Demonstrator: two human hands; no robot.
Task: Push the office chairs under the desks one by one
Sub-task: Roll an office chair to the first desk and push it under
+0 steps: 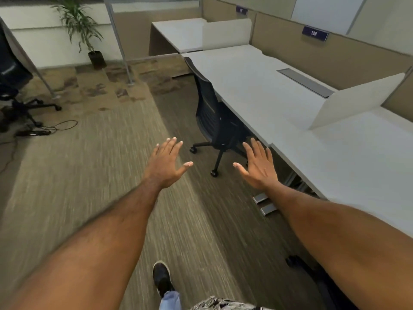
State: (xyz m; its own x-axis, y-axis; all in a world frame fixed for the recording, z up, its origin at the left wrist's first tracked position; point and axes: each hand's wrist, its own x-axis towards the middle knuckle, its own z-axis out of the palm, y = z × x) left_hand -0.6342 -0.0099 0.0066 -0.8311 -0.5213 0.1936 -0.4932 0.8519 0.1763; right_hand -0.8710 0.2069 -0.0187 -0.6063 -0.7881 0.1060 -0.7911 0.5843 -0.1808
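Both hands (166, 163) spread, empty; chair (211, 113) seat hidden under desk (257, 86).

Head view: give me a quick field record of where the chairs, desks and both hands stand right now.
nearest chair: black office chair, seat tucked under the desk edge, back and wheels out in the aisle
desk: long pale desk on the right, top bare apart from a cable slot
second chair: black chair at far left, standing in the open
left hand: left hand open, fingers spread, touching nothing
right hand: right hand open, touching nothing
floor: power strip and cable near the far-left chair
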